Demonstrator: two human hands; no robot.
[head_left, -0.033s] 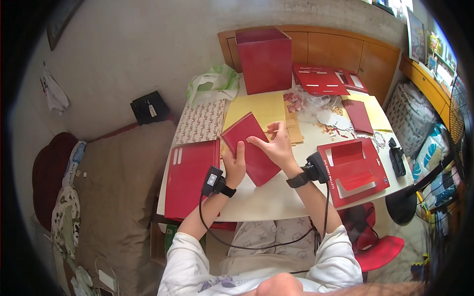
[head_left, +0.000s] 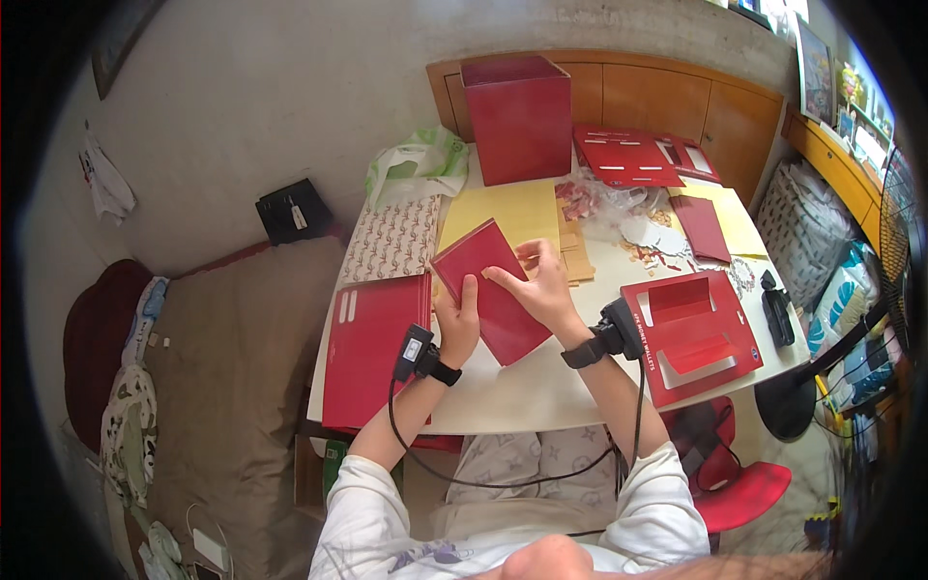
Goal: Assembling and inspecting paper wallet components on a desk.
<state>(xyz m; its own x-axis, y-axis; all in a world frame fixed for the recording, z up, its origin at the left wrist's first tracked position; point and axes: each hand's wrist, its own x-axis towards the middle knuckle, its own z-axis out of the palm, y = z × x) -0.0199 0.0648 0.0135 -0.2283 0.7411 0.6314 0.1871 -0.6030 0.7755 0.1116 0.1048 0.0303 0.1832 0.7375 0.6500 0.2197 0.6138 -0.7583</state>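
Observation:
A flat dark red cardboard piece, folded like a wallet or sleeve [head_left: 505,314], is tilted above the white table. My left hand [head_left: 457,324] grips its left edge, with the thumb lying on its upper face. Over its right side is my right hand [head_left: 548,290], the thumb tip touching the red face and the bent fingers apart from the thumb. I cannot make out anything held in the right fingers. Left of my left hand lies a stack of larger red cardboard sheets [head_left: 372,353]. A red cardboard display pack with cut-out windows [head_left: 739,333] rests right of my right wrist.
Behind my hands are a yellow sheet [head_left: 498,213], a patterned sheet [head_left: 391,239] and a tall red box [head_left: 517,126]. White and brown scraps [head_left: 652,237] lie at the back right, beside more red cardboard [head_left: 628,159]. Black cables run from both wrist devices. A fan [head_left: 788,406] stands at the right.

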